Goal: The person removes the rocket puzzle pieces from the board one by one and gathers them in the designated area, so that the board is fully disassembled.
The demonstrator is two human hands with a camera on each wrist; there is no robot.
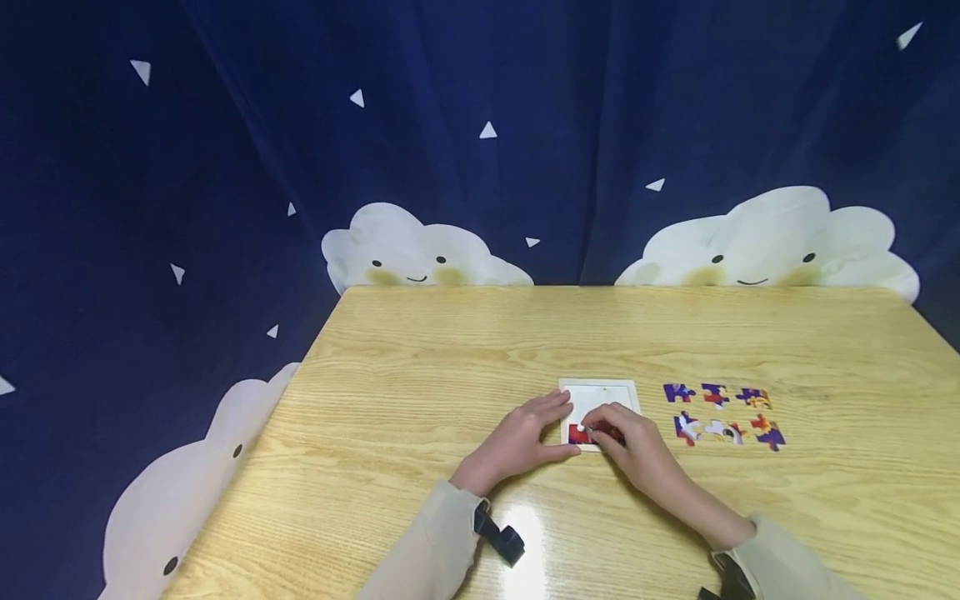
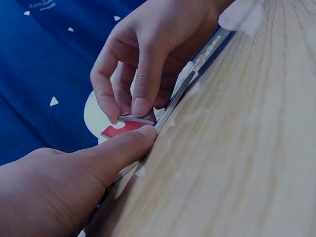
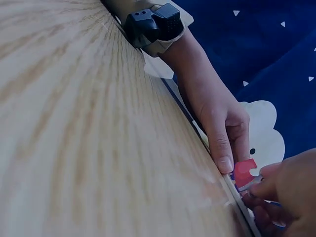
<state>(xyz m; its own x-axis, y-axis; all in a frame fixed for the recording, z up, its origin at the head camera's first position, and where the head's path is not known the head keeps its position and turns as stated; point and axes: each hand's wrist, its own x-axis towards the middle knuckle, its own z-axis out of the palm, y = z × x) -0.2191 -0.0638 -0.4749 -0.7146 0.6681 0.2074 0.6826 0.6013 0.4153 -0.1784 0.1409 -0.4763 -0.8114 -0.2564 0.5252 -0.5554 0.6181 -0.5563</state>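
Apparently only the first row of the jigsaw is under way. A small pinched piece (image 2: 137,119) is at the near side of the shallow white tray (image 1: 597,382), just beside a red piece (image 1: 576,437) lying in the near left corner. More red shows under the right hand (image 1: 637,443), but how many pieces lie there is hidden. Most of the tray's far part shows bare white, so the bulk of the filling seems left to do.

The red piece sits square to its corner, its round notch seeming to face the far side. The pinched piece shows almost edge-on in the left wrist view; which way its picture points, and its long axis, I cannot tell. The tray looks nearly square, its sides running roughly left to right and near to far, with no clear long axis.

The right hand grips the piece between thumb and fingertips. The left hand (image 1: 525,431) has its fingers extended along the tray's left edge and its thumb at the near edge, gripping nothing. To the right, six loose pieces (image 1: 678,393) lie apart on the wooden table (image 1: 420,375) in two rows of three, differently turned. Beyond hangs a blue curtain (image 1: 450,83).
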